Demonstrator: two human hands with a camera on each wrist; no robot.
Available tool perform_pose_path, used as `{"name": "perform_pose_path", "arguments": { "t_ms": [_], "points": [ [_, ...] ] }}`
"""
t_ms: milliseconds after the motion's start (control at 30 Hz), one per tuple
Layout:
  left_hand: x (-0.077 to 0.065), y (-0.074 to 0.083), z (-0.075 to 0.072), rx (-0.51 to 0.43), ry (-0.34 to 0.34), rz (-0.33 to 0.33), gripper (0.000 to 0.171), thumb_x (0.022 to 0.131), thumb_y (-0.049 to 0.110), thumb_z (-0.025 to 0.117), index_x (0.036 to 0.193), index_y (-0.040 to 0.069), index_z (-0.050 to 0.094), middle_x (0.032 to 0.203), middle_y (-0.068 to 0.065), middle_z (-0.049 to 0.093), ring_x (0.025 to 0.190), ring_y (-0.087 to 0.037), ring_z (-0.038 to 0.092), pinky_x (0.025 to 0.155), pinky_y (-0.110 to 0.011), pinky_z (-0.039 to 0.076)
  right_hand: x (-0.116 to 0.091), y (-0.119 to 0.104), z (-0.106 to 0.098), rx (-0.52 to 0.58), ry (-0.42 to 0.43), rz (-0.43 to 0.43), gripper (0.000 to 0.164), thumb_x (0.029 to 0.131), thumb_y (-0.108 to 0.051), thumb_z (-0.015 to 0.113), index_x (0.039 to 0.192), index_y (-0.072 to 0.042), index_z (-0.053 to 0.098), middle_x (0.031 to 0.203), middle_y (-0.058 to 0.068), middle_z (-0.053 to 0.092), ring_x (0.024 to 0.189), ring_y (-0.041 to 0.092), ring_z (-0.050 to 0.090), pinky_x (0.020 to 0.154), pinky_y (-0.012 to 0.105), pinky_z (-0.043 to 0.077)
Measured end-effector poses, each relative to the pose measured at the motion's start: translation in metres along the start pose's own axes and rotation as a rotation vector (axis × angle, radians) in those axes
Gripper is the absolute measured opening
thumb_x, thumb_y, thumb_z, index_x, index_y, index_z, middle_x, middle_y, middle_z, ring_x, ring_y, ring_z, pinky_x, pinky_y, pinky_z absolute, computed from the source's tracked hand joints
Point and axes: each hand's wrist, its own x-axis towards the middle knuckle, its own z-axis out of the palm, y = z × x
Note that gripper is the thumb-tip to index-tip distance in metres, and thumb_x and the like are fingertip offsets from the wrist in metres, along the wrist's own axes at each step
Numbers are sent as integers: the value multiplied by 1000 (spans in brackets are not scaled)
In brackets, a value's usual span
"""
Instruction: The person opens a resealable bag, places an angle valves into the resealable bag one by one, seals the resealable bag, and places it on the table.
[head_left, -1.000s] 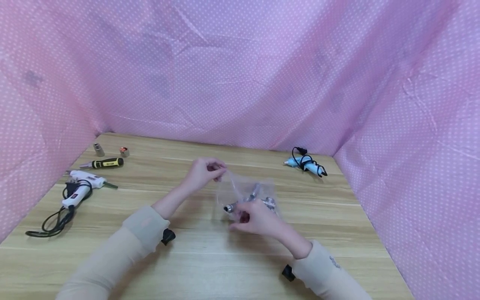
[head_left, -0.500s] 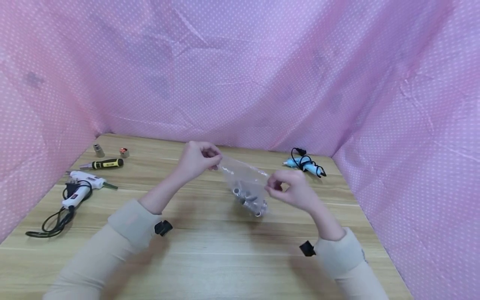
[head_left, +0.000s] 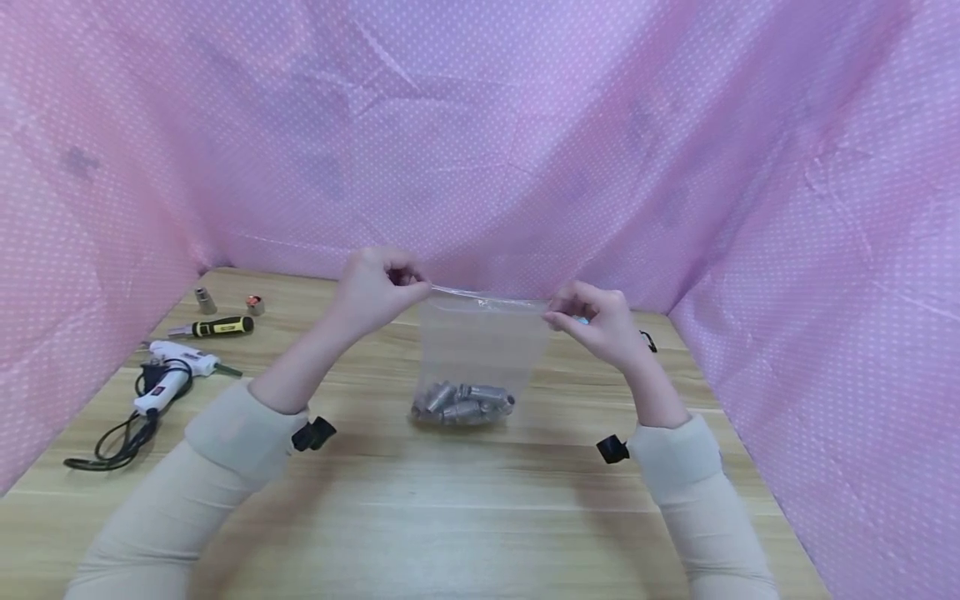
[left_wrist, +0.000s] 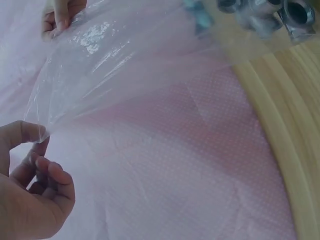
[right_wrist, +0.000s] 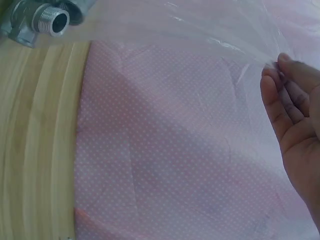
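Note:
A clear plastic bag (head_left: 483, 346) hangs upright between my two hands, its top edge stretched nearly level. My left hand (head_left: 378, 287) pinches the top left corner between thumb and fingers. At the top right corner my right hand (head_left: 596, 321) does the same. Several silvery metal pipe fittings (head_left: 465, 404) lie gathered in the bottom of the bag. One fitting (right_wrist: 52, 21) shows a threaded end in the right wrist view. In the left wrist view, the bag's film (left_wrist: 115, 55) spreads from the pinching fingertips (left_wrist: 42, 132). Whether the bag's bottom touches the table cannot be told.
On the wooden table (head_left: 420, 517), at the left, lie a white glue gun (head_left: 168, 375) with a black cord, a yellow-black screwdriver (head_left: 217, 327) and two small metal pieces, one a cylinder (head_left: 204, 301). A light-blue corded tool is mostly behind my right hand. Pink dotted cloth (head_left: 480, 142) surrounds the table.
My right hand has left the fittings and taken the bag's right corner. Both hands have risen, pulling the bag upright and its top edge straight; the fittings have slid to the bottom.

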Motion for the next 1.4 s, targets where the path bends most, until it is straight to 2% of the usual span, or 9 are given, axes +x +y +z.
{"name": "perform_pose_path", "arguments": {
  "t_ms": [167,400,500,600,800,1000,1067,1200,1400],
  "points": [
    [2,-21,2,-59,-63,-55,11,83,14,68,81,3,70,77,-8,62,71,-17,55,62,-21,48,4,-1,13,10,50,84,15,80,8,68,94,4,63,79,14,70,63,20,65,58,18,54],
    [-6,-46,11,-205,-136,-113,28,87,32,67,100,7,70,91,-9,69,78,-21,63,68,-23,52,7,-21,19,-36,128,110,21,80,11,66,101,9,61,83,22,69,62,32,63,57,18,52],
    [-11,-50,17,-240,-117,-119,26,84,31,71,98,8,71,93,-7,71,80,-22,64,69,-22,52,6,-21,17,-45,140,132,22,81,11,65,103,10,61,84,22,69,63,31,63,58,18,52],
    [-13,-52,23,-248,-57,-79,22,83,27,73,92,7,73,89,-8,72,76,-22,63,63,-19,50,2,-11,14,-34,148,138,23,82,10,65,105,9,61,87,21,69,64,30,63,59,16,52],
    [-10,-49,33,-160,56,21,15,82,24,74,84,10,75,76,-4,72,59,-12,54,46,-16,38,-6,11,9,-81,160,162,25,84,2,67,108,1,64,91,13,71,69,20,65,61,15,52],
    [-6,-38,41,-131,95,122,8,81,16,75,82,7,75,72,-3,71,48,-16,44,42,-18,32,3,-9,18,-284,196,43,35,80,-9,74,112,-2,63,105,11,66,93,22,62,84,33,53],
    [-5,-36,44,-138,86,121,8,81,15,75,81,7,75,71,-3,70,47,-16,43,41,-18,31,9,-21,27,-338,199,-9,37,79,-12,75,113,-2,63,111,12,64,100,25,59,90,36,50],
    [-4,-32,49,-179,35,90,10,83,15,72,84,6,75,71,-5,71,53,-13,55,44,-17,39,21,-41,49,-408,156,-73,40,80,-18,74,115,-3,61,115,11,62,107,26,57,98,35,46],
    [-9,-27,51,-229,-46,59,12,86,13,68,91,4,73,81,-9,72,68,-19,68,60,-28,56,36,-42,72,-446,56,-36,36,82,-18,73,112,-2,62,106,9,66,103,23,57,94,35,45]
  ]
}}
